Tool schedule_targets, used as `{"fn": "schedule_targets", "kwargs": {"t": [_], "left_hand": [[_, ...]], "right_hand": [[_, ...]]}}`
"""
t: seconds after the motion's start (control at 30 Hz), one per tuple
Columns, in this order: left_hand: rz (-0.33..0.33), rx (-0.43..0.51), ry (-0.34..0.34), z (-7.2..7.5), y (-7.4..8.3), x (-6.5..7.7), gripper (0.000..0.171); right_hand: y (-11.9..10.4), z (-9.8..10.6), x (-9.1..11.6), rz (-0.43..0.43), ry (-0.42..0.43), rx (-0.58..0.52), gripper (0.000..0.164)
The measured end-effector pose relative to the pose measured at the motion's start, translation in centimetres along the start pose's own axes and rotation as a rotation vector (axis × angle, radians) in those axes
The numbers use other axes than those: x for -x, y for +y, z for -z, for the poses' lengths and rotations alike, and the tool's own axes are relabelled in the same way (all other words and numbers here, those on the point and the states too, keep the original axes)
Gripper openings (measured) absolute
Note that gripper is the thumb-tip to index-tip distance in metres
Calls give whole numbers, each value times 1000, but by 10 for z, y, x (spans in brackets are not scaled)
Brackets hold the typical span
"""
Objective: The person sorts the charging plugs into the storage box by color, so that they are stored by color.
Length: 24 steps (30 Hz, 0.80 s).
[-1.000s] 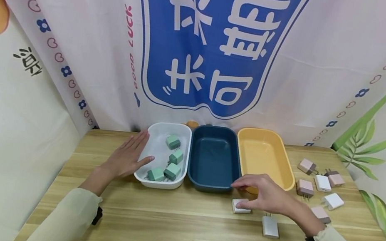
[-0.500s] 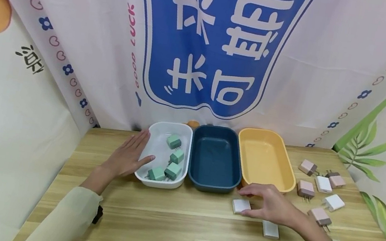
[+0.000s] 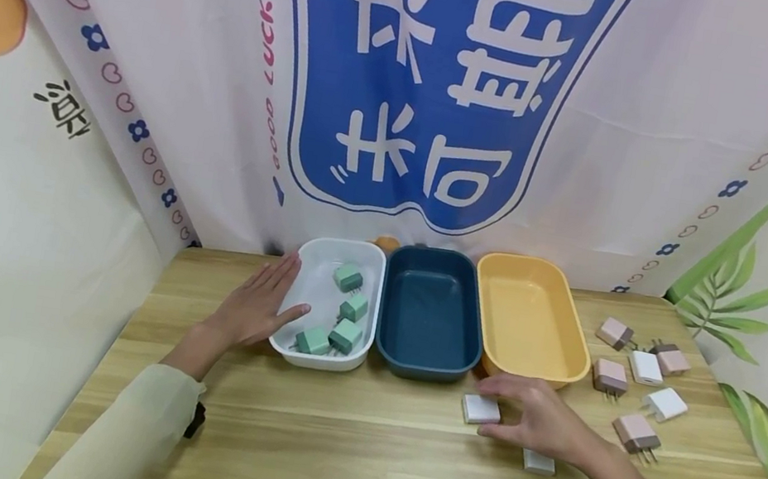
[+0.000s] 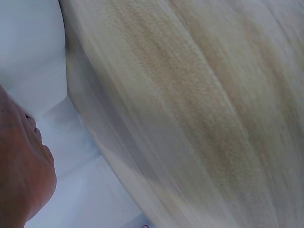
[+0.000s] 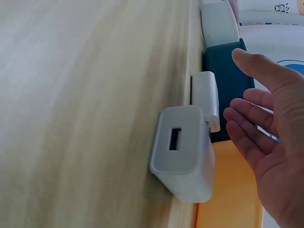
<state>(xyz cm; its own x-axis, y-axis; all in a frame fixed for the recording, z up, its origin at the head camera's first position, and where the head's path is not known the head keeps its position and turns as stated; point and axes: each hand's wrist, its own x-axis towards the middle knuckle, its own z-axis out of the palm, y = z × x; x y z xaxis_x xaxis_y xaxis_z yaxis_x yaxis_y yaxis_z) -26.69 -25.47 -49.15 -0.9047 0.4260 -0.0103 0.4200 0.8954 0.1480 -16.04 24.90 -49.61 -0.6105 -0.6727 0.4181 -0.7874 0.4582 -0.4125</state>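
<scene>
Straight fingers of my left hand rest along the left rim of a white bin, the thumb reaching over its edge. Several green plug chargers lie inside that bin. My right hand hovers at a white charger on the table, thumb and fingers spread at its right side. The right wrist view shows this hand holding nothing, apart from that white charger. A second white charger, partly hidden beneath the hand in the head view, lies closer to the person.
A dark blue bin and a yellow bin stand beside the white one, with no chargers inside. At the table's right lie several pink-and-brown chargers and white chargers. A printed curtain hangs behind.
My right hand has shifted toward the person and slightly right, from above the white charger to its right side. The left hand keeps its place on the white bin.
</scene>
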Motion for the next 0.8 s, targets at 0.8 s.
{"fn": "schedule_targets", "kwargs": {"t": [0.8], "left_hand": [[-4, -1, 10, -1, -1, -1, 94]], "right_hand": [[-1, -19, 8, -68, 14, 39, 49]]}}
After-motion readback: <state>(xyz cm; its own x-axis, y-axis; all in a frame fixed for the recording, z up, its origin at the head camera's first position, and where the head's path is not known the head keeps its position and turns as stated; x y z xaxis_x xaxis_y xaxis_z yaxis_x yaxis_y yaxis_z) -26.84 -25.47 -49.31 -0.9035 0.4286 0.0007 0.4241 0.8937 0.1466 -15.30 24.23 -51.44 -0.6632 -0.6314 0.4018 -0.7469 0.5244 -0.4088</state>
